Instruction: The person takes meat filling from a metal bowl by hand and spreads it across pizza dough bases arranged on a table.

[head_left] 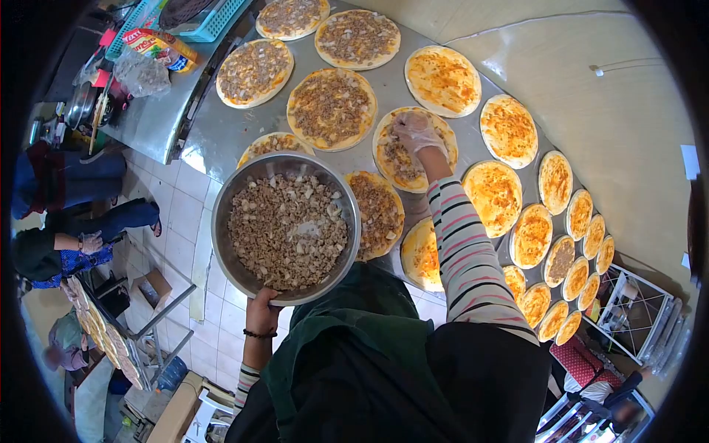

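Note:
My left hand (261, 317), bare and with a dark bead bracelet at the wrist, grips the near rim of a steel bowl (220, 244). Crumbled meat mixture (275, 229) fills much of the bowl. In a clear plastic glove, my right hand (416, 133) touches the top of a round flatbread (405, 171) that is partly covered with meat; its fingertips are bunched, and whatever they hold is hidden. Close by lie a meat-topped flatbread (332, 109) to the left and a sauce-covered flatbread (493, 198) to the right.
Many more flatbreads cover the metal table (214, 125) to the right. A teal basket (214, 26), a yellow packet (162, 48) and a plastic bag (142, 71) sit at the upper left. Co-workers (55, 247) are on the far left, near a rack of flatbreads (103, 336).

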Demonstrator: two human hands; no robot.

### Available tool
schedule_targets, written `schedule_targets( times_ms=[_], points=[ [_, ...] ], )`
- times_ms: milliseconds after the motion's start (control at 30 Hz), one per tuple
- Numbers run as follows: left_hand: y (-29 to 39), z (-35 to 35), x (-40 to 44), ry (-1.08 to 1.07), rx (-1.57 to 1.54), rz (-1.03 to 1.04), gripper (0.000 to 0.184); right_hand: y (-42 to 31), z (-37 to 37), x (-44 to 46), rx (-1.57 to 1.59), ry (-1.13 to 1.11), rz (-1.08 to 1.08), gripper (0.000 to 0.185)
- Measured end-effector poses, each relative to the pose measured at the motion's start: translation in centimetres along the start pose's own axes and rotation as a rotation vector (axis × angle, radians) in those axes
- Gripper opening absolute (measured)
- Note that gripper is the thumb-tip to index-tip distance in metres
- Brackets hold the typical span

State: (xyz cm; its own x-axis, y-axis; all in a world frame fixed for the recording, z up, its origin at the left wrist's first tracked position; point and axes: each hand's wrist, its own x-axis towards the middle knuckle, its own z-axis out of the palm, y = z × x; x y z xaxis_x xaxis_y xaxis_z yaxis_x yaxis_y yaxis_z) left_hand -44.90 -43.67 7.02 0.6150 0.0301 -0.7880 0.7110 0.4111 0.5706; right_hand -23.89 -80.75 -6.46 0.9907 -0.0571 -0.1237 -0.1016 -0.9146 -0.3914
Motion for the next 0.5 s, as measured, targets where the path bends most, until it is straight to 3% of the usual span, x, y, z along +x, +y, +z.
schedule_targets(
  times_ms=[100, 167, 267, 500],
  points=[
    [0.0, -0.3, -0.1, 0.010, 0.005, 0.005, 0.046, -1.7, -1.8, -0.9, -0.056, -0.157, 0.007, 0.028],
    [-0.1, -0.7, -0.1, 0.016, 0.009, -0.002, 0.046, -2.1, -1.6, -1.9, -0.186, -0.227, -0.120, 0.028],
    [0.1, -0.6, -0.2, 0.020, 0.010, 0.005, 0.046, -1.9, 0.0, -2.8, -0.076, -0.099, 0.012, 0.019],
    [0.1, -1.0, -0.4, 0.025, -0.013, 0.028, 0.045, -2.2, 0.4, -4.4, 0.001, -0.074, -0.021, 0.018]
  ],
)
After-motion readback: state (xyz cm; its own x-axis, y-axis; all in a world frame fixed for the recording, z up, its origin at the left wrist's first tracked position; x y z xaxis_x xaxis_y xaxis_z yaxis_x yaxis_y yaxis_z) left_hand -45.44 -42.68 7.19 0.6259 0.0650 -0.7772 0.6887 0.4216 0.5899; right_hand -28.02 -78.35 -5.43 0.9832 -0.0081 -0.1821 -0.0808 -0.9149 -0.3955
